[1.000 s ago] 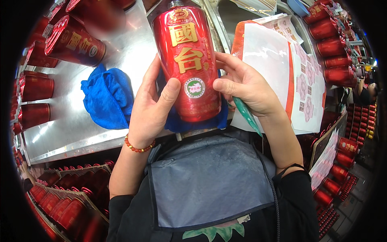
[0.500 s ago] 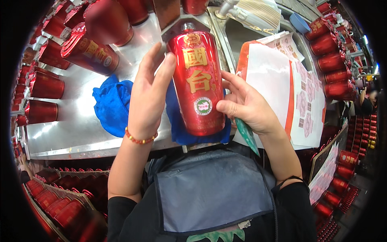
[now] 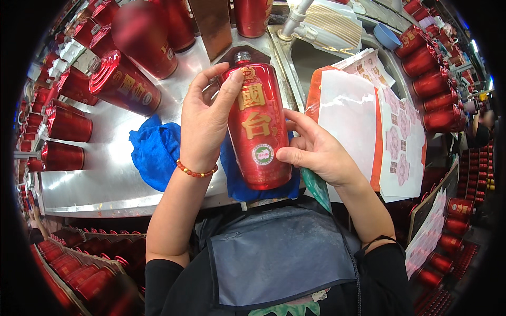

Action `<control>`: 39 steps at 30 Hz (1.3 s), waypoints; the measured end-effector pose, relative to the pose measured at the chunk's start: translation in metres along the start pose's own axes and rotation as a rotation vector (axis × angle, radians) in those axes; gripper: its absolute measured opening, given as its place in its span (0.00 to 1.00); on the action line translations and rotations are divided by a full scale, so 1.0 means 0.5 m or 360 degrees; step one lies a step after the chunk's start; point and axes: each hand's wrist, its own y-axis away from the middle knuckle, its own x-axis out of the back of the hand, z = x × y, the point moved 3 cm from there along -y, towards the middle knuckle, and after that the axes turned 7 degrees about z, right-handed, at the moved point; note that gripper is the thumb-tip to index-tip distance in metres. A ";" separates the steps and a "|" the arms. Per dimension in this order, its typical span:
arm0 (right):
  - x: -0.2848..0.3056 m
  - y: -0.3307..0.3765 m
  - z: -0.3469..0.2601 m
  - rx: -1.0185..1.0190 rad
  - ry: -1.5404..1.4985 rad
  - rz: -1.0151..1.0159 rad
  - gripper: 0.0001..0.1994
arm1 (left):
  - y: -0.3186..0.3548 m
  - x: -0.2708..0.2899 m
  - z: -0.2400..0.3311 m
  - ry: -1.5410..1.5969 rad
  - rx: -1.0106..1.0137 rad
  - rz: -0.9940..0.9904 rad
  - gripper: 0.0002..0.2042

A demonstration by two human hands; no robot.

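A red bottle with gold characters and a round white-and-green label lies face up, its bare neck pointing away from me. My left hand curls round its upper left side, thumb on the front near the shoulder, fingers partly hidden behind. At the lower right my right hand presses its thumb to the bottle's edge, with fingers along the side. From under that palm sticks a green pointed strip, whose upper end is hidden. Beneath the bottle a blue cloth shows at the metal table's front edge.
Another crumpled blue cloth lies left on the metal table. Many red bottles stand beyond it. To the right, printed paper sheets cover part of a sink with a tap; a blue bowl sits behind.
My left thumb has moved from the bottle's left edge onto its front near the shoulder. The bottle has come slightly toward me, and the whole view has shifted a little.
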 end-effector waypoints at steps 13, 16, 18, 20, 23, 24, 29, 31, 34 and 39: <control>0.000 0.000 -0.001 -0.0039 -0.0018 -0.0036 0.44 | -0.004 0.001 -0.012 0.0085 -0.0008 -0.0014 0.21; 0.001 -0.001 -0.001 -0.0041 -0.0007 -0.0038 0.44 | -0.004 0.001 -0.014 0.0086 -0.0015 -0.0011 0.21; 0.001 -0.002 -0.001 -0.0038 0.0000 -0.0043 0.44 | -0.004 0.000 -0.014 0.0085 -0.0015 -0.0008 0.21; 0.002 -0.002 0.001 -0.0031 0.0002 -0.0053 0.43 | -0.003 -0.001 -0.014 0.0086 -0.0011 -0.0001 0.21; 0.003 -0.004 0.003 -0.0028 -0.0002 -0.0043 0.44 | -0.006 0.001 -0.019 0.0071 -0.0034 -0.0003 0.21; 0.003 -0.003 0.002 -0.0034 -0.0010 -0.0041 0.44 | -0.006 0.001 -0.018 0.0069 -0.0036 -0.0007 0.21; 0.003 -0.005 0.006 0.0039 0.0009 0.0004 0.43 | -0.007 0.006 -0.024 0.0108 -0.0055 -0.0075 0.21; 0.006 -0.006 0.005 0.0034 0.0010 -0.0010 0.41 | -0.004 0.019 -0.035 0.0140 -0.0025 -0.0138 0.23; 0.023 -0.013 0.005 0.0019 0.0028 0.0016 0.36 | 0.034 0.040 -0.048 0.0113 0.0017 -0.0153 0.30; 0.094 -0.037 0.010 -0.0009 -0.0166 0.0211 0.23 | 0.116 0.054 -0.048 -0.0113 -0.0116 -0.0450 0.42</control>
